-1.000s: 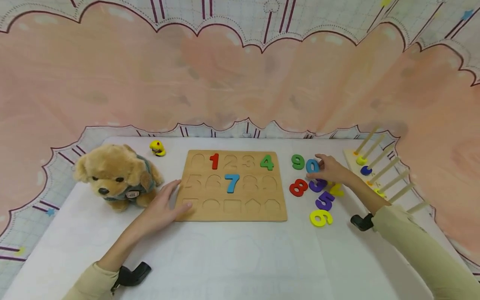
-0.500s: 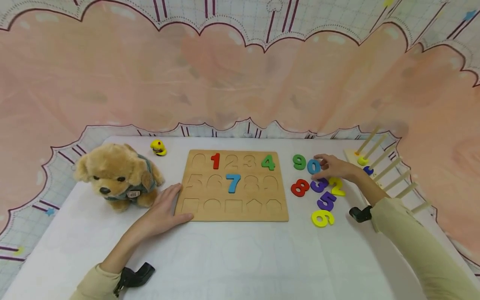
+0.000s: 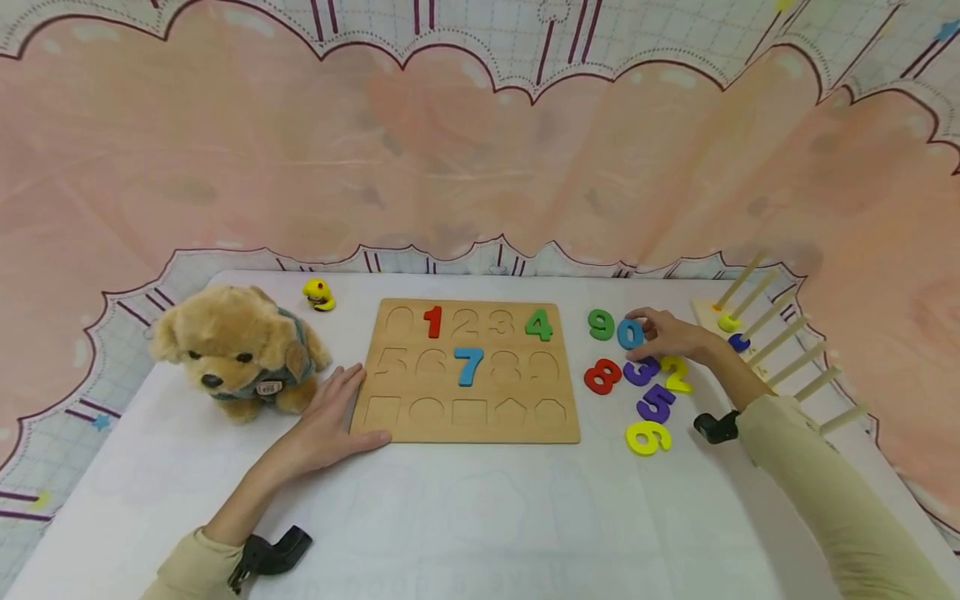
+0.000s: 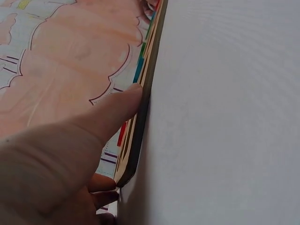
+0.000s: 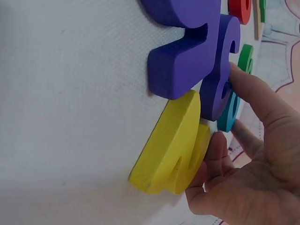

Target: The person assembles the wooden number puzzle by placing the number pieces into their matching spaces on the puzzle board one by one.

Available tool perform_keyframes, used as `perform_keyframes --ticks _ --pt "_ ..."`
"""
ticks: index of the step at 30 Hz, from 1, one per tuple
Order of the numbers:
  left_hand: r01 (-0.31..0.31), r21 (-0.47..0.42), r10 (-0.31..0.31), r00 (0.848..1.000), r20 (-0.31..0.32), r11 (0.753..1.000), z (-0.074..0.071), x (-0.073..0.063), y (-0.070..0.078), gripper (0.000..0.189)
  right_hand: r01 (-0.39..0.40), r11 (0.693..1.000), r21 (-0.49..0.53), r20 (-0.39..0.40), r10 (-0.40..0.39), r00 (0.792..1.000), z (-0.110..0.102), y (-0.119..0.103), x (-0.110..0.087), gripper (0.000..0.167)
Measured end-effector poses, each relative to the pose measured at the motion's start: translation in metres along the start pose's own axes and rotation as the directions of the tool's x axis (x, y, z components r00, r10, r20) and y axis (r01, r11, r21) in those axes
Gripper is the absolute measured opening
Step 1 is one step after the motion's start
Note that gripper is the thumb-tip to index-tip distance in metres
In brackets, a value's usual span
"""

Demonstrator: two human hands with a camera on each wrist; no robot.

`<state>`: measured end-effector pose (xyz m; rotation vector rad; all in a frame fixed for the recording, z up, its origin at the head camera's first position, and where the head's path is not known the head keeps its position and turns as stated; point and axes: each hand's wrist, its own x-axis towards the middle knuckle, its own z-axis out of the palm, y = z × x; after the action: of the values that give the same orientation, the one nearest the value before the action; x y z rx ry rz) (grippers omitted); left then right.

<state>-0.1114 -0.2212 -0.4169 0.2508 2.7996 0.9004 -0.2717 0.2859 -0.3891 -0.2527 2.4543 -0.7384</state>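
Observation:
My left hand [image 3: 326, 425] rests at the near left corner of the wooden number board [image 3: 420, 429]. In the left wrist view its thumb [image 4: 124, 103] lies along the board's edge, other fingers by the corner. The board bears a red 1 [image 3: 432, 322], a green 4 [image 3: 538, 325] and a blue 7 [image 3: 468, 367]. To the right, my right hand [image 3: 670, 336] pinches a blue 0 [image 3: 630, 334] between thumb and fingers, low at the table. Just under that hand lie a purple 3 [image 5: 220, 79] and a yellow 2 [image 5: 171, 150]; the palm side faces them.
Around the blue 0 lie a green 9 [image 3: 601, 325], a red 8 [image 3: 602, 377], a purple 5 [image 3: 656, 403] and a yellow 6 [image 3: 648, 437]. A peg stand [image 3: 780, 342] is far right. A plush dog [image 3: 240, 358] and a small yellow toy [image 3: 318, 294] stand left.
My left hand has settled closer against the board's corner, its thumb now at the front edge. The right hand has drawn slightly off the yellow 2, uncovering it, and stays at the blue 0.

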Motion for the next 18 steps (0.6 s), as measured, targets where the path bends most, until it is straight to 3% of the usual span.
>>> perform_keyframes --ticks 11,18 --pt "-0.040 0.034 0.041 0.999 -0.004 0.999 0.0031 -0.0005 -0.0026 0.107 -0.012 1.000 0.029 -0.014 0.012 1.000 0.0020 0.0044 0.0025 0.078" --pt "-0.024 0.066 0.022 0.999 0.027 0.998 0.0045 -0.0011 -0.0046 0.108 -0.022 0.999 0.043 -0.046 0.024 0.999 0.0017 0.0040 0.0018 0.078"
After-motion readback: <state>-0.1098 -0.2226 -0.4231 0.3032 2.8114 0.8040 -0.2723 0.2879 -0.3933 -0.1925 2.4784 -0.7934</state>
